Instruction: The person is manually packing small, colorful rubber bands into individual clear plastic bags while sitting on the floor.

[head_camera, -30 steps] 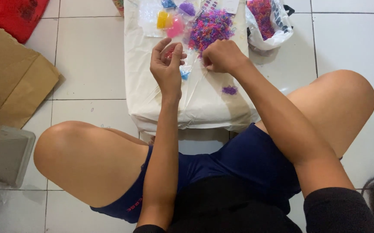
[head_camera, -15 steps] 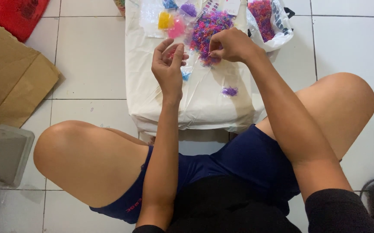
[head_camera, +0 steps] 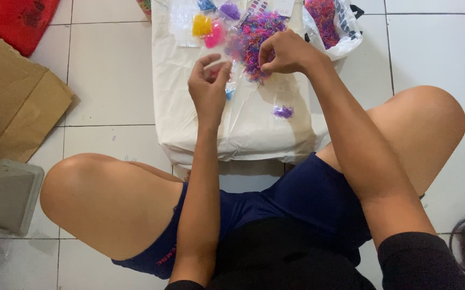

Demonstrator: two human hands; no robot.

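I sit cross-legged on a tiled floor before a white cloth-covered block [head_camera: 189, 123]. A pile of tiny mixed-colour elastic bands [head_camera: 254, 35] lies on it. My right hand [head_camera: 283, 52] pinches at the near edge of that pile, fingers closed on small bands. My left hand [head_camera: 208, 86] is raised palm up beside it, fingers curled over a few red bands in a small clear bag. A small purple clump [head_camera: 283, 111] lies nearer to me on the cloth.
Small clear bags with yellow [head_camera: 200, 25], pink [head_camera: 214, 36] and purple bands lie at the cloth's far side. A white plastic bag of bands [head_camera: 329, 27] stands at the far right. Cardboard [head_camera: 12, 96], a red cloth [head_camera: 20, 16] and a grey box [head_camera: 4, 196] lie to the left.
My right hand moved from the cloth just in front of the pile up onto the pile's near edge. My left hand stayed nearly still.
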